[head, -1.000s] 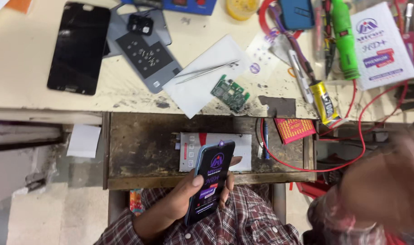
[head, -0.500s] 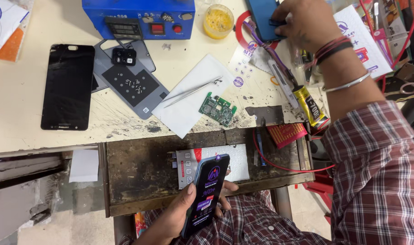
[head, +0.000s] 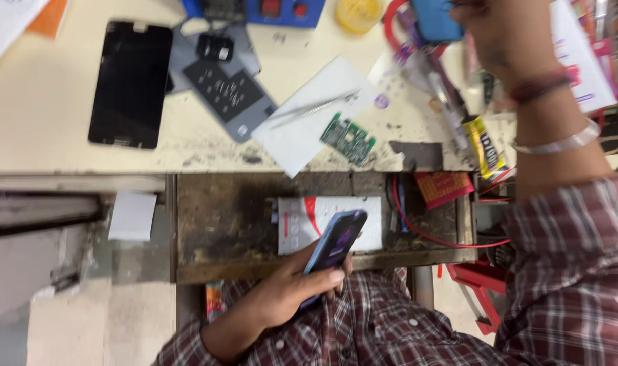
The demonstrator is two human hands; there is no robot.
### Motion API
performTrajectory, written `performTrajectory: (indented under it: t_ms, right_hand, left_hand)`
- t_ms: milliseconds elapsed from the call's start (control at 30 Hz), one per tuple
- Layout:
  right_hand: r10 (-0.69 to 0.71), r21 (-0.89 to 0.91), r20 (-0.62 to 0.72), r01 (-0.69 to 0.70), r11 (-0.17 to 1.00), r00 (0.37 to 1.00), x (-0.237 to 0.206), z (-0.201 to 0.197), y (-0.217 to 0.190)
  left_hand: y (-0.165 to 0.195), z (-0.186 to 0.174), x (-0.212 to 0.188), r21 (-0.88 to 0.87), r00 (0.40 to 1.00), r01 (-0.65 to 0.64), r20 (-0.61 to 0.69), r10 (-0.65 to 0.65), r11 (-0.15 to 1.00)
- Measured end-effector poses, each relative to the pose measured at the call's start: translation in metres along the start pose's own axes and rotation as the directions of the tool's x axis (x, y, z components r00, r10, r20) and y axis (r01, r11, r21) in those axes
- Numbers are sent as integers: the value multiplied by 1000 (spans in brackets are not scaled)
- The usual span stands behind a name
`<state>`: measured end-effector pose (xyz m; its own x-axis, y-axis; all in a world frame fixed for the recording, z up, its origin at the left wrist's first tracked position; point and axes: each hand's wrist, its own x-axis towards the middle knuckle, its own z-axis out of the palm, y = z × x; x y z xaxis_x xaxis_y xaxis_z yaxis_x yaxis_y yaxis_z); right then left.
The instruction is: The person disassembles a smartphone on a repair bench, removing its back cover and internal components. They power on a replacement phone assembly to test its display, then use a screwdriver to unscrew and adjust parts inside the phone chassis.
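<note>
Phone (head: pixel 336 242) sits in left hand (head: pixel 292 291), near edge of frame, over open wooden drawer (head: pixel 221 224). From my remote seat I read grip as wrapped: fingers (head: pixel 334 276) curl over one long edge, thumb side hidden under body. Screen lit, tilted up twd camera, top end leaning over white flat box (head: pixel 309 220) lying in drawer.

Right hand (head: pixel 505 41) is up at far right of bench, blurred. It touches or covers blue flat object (head: pixel 434 20); can't tell whether it's clenched on it or just resting. Wrist bands and plaid sleeve (head: pixel 566 271) show below.

Bench (head: pixel 45 156) items: black screen panel (head: pixel 131 83) far left, grey plate w/ holes (head: pixel 231 98) beside it, tweezers (head: pixel 315 107) on white paper sheet (head: pixel 302 125), green circuit board (head: pixel 348 137) at sheet's near corner, yellow-black glue tube (head: pixel 483 144) to right. Red wire (head: pixel 437 234) loops through drawer's right part.

Handling judgement, phone: light, stiff, glass face so fragile and prob. slick on flat sides. Best hold is by both long edges, approx. mid-length, not by screen face. One-hand hold over drawer looks adequate but corner drop onto wood would risk glass. Board nearby also fragile; edges only.
</note>
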<state>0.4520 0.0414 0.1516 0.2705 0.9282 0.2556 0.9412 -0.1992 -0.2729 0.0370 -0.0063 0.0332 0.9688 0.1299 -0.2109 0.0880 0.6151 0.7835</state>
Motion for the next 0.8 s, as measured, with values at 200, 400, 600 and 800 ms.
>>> performTrajectory:
  t_ms: [200,400,600,800]
  right_hand:
    - [-309,317,107,262,912,945,-89,-56,-104]
    - [-568,387,348,438,812,746,-129,-61,-162]
    - [-592,336,361,492,803,721,-141,-53,-160]
    - [-583,293,396,504,812,710,-145,-53,-162]
  left_hand:
    - [36,9,9,537,974,226,-148,-172,813]
    - [58,28,16,677,949,312,-191,-250,667]
    - [62,31,16,679,960,279,-196,-198,679]
    - [55,28,16,692,968,251,-192,-162,677]
